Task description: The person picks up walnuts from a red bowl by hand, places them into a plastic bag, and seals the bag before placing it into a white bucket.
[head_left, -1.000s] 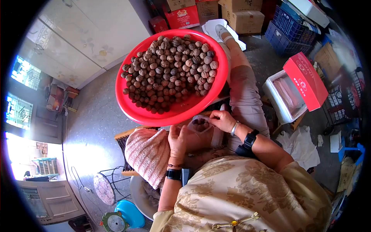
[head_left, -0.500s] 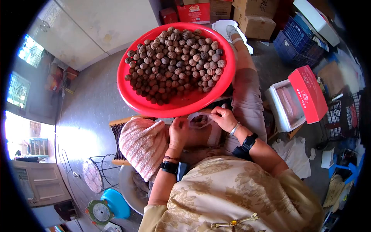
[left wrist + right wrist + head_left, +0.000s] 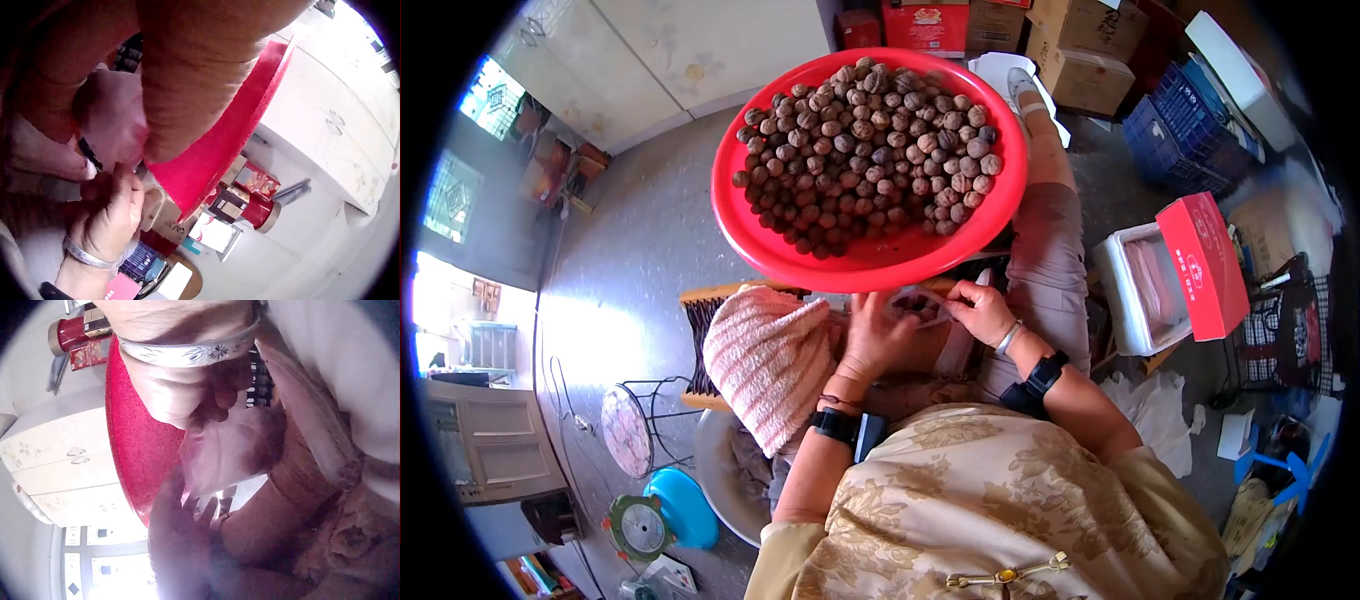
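A clear plastic bag (image 3: 922, 304) with several walnuts in it hangs between my hands, just below the near rim of a large red basin (image 3: 840, 277). My right hand (image 3: 985, 314) pinches the bag's edge between thumb and fingers. At the bag's other side my left hand (image 3: 872, 332) has its fingers spread, blurred in the head view. From the right wrist, the left hand (image 3: 184, 544) shows loosely extended fingers against the bag's film (image 3: 231, 450). Brown walnuts (image 3: 860, 130) are heaped in the basin.
A pink striped towel (image 3: 765, 355) covers the left knee beside a wooden-framed seat. To the right stand an open white box (image 3: 1115, 270) with a red lid and a white plastic bag (image 3: 1155, 415). Cartons (image 3: 1085, 75) and blue crates (image 3: 1170, 135) line the back.
My left hand has gone from pinched fingers at the bag's edge to spread fingers. The right hand keeps its pinch on the bag. The head view has shifted slightly.
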The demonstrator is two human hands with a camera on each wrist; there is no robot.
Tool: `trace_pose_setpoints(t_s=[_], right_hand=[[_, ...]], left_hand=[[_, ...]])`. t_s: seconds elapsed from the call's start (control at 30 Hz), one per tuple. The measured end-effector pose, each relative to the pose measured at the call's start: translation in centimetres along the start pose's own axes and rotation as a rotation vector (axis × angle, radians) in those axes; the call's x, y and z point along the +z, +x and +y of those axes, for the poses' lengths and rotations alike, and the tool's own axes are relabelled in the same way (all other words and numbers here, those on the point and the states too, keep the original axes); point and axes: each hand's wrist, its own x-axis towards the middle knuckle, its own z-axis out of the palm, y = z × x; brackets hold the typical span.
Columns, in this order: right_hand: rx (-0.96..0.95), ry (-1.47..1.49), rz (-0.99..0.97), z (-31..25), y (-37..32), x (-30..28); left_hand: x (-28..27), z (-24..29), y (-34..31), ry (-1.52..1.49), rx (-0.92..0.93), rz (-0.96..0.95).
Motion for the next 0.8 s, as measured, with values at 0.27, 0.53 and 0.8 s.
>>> trace_pose_setpoints(t_s=[0.27, 0.53, 0.8], right_hand=[[-0.090, 0.011, -0.232, -0.7, -0.4, 0.1], [0.068, 0.196, 0.030, 0.3, 0.2, -1.2], [0.061, 0.161, -0.032, 1.4, 0.3, -0.7]], left_hand=[[1.2, -2.4, -0.2, 0.561, 0.263, -0.190], [-0.8, -0.9, -0.4, -0.128, -0.186, -0.096], [-9.2, 7.6, -1.8, -0.085, -0.006, -0.123]])
